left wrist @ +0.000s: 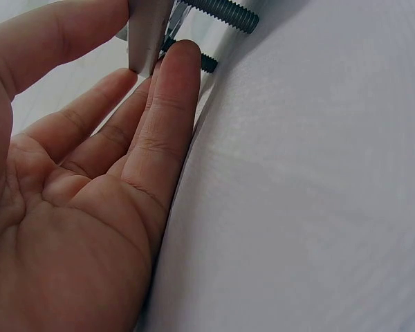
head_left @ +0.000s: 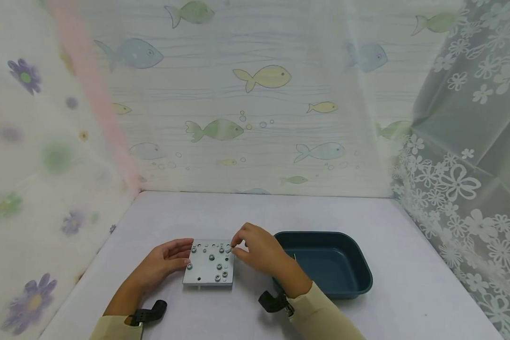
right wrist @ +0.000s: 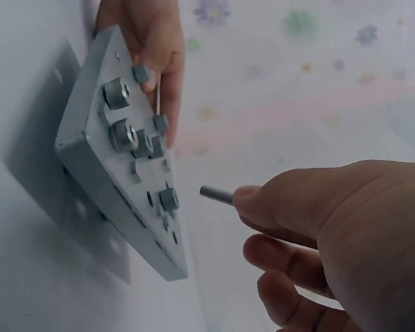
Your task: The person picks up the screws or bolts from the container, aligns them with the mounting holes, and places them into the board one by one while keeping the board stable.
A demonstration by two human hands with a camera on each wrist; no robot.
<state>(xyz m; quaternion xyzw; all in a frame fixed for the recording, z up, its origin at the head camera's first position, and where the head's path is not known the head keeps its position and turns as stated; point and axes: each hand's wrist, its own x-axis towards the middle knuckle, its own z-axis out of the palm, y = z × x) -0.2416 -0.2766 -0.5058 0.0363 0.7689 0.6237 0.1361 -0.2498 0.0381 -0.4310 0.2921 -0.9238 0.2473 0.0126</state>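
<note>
A square metal plate (head_left: 205, 271) with several socket-head bolts and holes stands slightly raised above the white table. My left hand (head_left: 166, 260) grips its left edge. In the left wrist view, the thumb touches the edge of the plate and the fingers reach underneath, near a threaded bolt end (left wrist: 225, 14) sticking out below. At the plate's far right corner, my right hand (head_left: 259, 248) pinches a thin grey metal pin (right wrist: 216, 194) between thumb and forefinger. The right wrist view shows the pin apart from the plate, pointing toward its bolted face.
A dark blue tray (head_left: 367, 278) stands right of the plate, partly behind the right forearm. A thin light object (head_left: 294, 257) shows at its left side. Patterned curtains (head_left: 259, 108) enclose the table at the back and sides.
</note>
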